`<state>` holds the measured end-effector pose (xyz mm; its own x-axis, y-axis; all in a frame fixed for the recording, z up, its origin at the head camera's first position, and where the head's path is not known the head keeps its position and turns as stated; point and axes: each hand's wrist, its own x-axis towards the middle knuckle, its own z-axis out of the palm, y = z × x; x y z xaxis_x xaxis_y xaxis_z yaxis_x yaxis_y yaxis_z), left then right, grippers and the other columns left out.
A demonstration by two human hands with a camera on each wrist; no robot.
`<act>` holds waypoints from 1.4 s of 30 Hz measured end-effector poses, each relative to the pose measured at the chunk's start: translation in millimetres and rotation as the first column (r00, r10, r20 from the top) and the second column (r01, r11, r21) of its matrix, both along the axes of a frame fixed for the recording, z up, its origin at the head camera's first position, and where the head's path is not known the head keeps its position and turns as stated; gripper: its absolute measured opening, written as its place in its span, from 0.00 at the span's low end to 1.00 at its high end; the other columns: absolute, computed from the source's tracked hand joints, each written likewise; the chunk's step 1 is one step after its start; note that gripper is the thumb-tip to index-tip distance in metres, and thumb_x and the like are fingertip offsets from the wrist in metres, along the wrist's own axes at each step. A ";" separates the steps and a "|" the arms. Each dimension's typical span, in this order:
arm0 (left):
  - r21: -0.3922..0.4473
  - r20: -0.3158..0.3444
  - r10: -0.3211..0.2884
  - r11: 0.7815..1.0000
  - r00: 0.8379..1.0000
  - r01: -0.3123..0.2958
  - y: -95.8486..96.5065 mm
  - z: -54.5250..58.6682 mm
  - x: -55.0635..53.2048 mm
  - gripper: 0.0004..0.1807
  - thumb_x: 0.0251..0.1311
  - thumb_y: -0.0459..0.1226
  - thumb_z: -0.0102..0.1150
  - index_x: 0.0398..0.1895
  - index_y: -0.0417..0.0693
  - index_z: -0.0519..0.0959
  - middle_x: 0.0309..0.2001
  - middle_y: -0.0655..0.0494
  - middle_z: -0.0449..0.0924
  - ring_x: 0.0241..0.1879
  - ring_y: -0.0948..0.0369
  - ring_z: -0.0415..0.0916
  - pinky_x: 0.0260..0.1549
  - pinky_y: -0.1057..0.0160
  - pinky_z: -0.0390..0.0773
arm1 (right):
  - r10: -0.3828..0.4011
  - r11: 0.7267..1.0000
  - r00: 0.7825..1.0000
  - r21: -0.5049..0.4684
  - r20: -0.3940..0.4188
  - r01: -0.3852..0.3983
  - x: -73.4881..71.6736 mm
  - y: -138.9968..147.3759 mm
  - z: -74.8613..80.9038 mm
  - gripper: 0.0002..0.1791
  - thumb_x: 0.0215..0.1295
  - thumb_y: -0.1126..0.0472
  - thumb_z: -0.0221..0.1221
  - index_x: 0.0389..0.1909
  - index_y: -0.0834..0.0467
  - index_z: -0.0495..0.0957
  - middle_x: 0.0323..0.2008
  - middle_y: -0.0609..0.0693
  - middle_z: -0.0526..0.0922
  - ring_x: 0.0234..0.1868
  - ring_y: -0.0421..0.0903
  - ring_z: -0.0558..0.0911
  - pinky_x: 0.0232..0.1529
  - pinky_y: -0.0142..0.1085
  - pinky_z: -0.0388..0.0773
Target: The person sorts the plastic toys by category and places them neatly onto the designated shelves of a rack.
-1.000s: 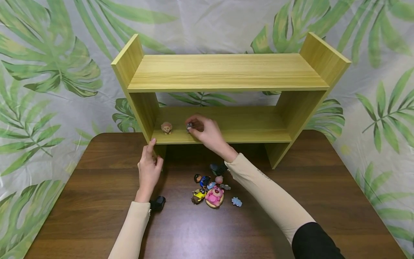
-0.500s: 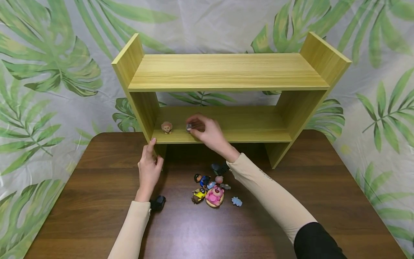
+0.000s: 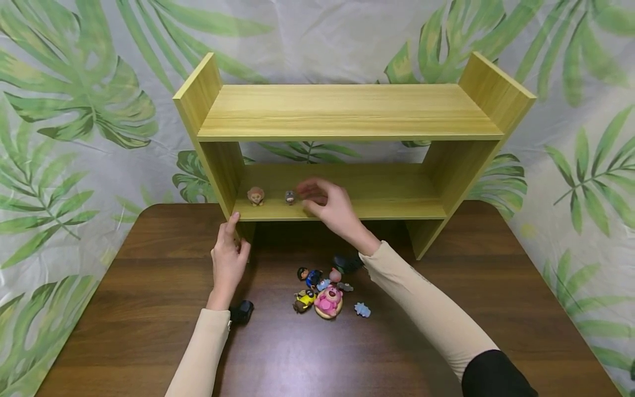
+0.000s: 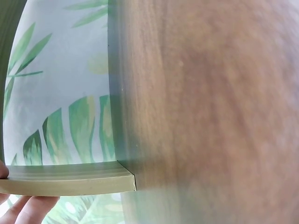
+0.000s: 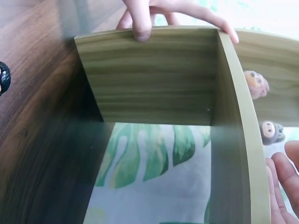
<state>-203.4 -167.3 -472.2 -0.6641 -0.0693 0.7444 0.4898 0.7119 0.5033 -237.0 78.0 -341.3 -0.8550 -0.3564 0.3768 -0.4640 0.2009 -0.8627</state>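
On the middle board of the wooden shelf [image 3: 347,116], a small grey-hooded figurine [image 3: 290,197] stands upright, apart from my right hand [image 3: 333,205]. That hand hovers just right of it, fingers loosely curved and holding nothing; in the right wrist view its fingertips lie close to the figurine's base. Left of the grey one stands a lion figurine [image 3: 256,196] with a brown mane. My left hand [image 3: 229,262] grips the shelf's left side panel [image 5: 154,70], thumb on the inner face and other fingers outside, one fingertip reaching the middle board's front corner.
On the brown table [image 3: 149,309], several toys lie in a cluster below the shelf: a pink bear [image 3: 328,301], a yellow-clothed figure [image 3: 305,301], a blue-clothed figure [image 3: 308,277] and smaller pieces. A light blue piece [image 3: 362,309] lies apart to the right.
My right hand has let go of the grey-hooded figurine and drawn back slightly to the right. The figurine stays standing on the board. My left hand has not moved.
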 end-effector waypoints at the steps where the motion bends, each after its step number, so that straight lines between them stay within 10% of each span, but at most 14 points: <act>1: 0.000 0.002 -0.001 1.000 1.000 0.001 -0.3 -0.3 0.2 0.45 0.53 0.19 0.50 0.69 0.68 0.56 0.43 0.41 0.70 0.16 0.60 0.54 0.16 0.59 0.58 | 0.001 1.000 1.000 -0.010 0.006 -0.001 2.0 1.5 0.7 0.16 0.61 0.74 0.58 0.51 0.67 0.77 0.46 0.60 0.81 0.48 0.52 0.79 0.49 0.38 0.75; 10: -0.007 0.001 0.008 1.000 1.000 -0.008 -1.6 -2.5 -0.3 0.45 0.52 0.19 0.50 0.70 0.68 0.56 0.42 0.42 0.69 0.16 0.62 0.53 0.15 0.60 0.58 | 0.002 0.999 0.999 -0.050 0.038 0.000 36.0 16.9 23.0 0.14 0.61 0.78 0.55 0.49 0.74 0.74 0.47 0.69 0.78 0.49 0.62 0.78 0.48 0.42 0.76; 42: -0.003 0.003 0.007 1.000 1.000 -0.007 2.0 0.8 1.1 0.45 0.53 0.19 0.49 0.70 0.69 0.55 0.41 0.42 0.69 0.16 0.60 0.53 0.15 0.59 0.57 | -0.039 0.997 0.999 -0.065 0.017 0.040 70.1 70.3 1.5 0.11 0.62 0.76 0.56 0.46 0.74 0.74 0.44 0.67 0.79 0.46 0.61 0.79 0.47 0.37 0.76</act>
<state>-202.3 -165.4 -471.4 -0.6659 -0.0715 0.7426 0.4835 0.7168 0.5025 -166.9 148.2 -339.8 -0.8738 -0.2969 0.3851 -0.4434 0.1617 -0.8816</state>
